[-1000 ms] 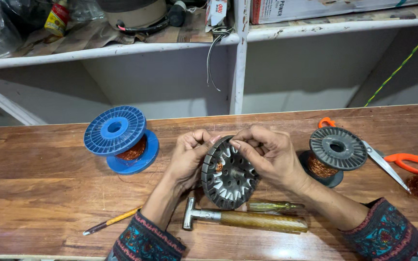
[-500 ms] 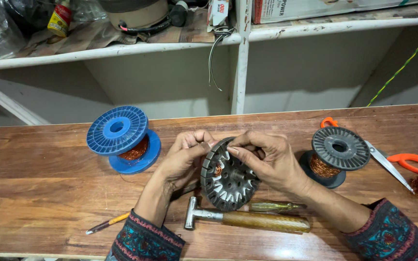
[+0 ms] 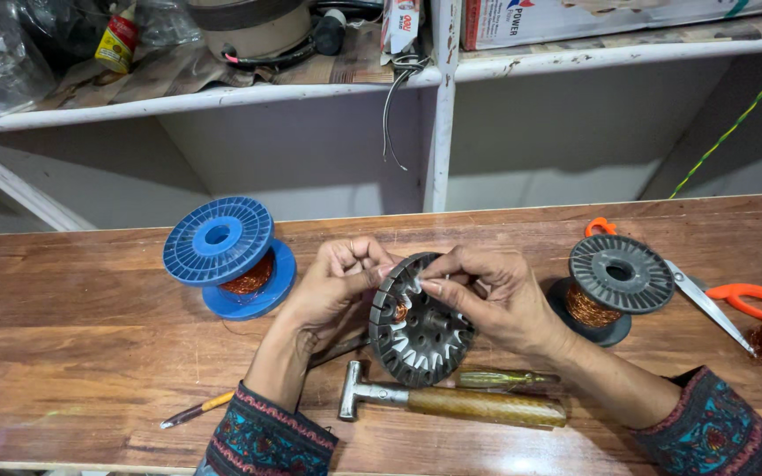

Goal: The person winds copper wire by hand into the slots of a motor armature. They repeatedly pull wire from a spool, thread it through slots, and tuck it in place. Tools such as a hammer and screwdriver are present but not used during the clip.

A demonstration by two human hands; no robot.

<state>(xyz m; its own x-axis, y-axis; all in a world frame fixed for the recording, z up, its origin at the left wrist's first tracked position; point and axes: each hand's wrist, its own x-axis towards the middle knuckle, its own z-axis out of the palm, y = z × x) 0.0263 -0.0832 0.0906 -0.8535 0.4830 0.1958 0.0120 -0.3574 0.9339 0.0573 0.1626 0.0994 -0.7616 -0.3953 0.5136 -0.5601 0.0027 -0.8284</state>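
Here I hold the slotted motor stator (image 3: 418, 328) tilted on edge above the tabletop (image 3: 63, 335), my left hand (image 3: 332, 286) pinching its rim to steady it while my right hand (image 3: 496, 300) pinches something small, perhaps wire, at the top slots; hammer (image 3: 451, 403) lies just below

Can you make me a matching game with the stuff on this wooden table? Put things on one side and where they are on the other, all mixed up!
Things:
1. blue spool
2. grey spool
3. hammer
4. slotted metal ring

Places:
A. lying flat nearest the person, below the hands
B. held upright between left hand and right hand
C. left of the hands
D. right of the hands, beside orange-handled scissors

Pairs: 1-C, 2-D, 3-A, 4-B
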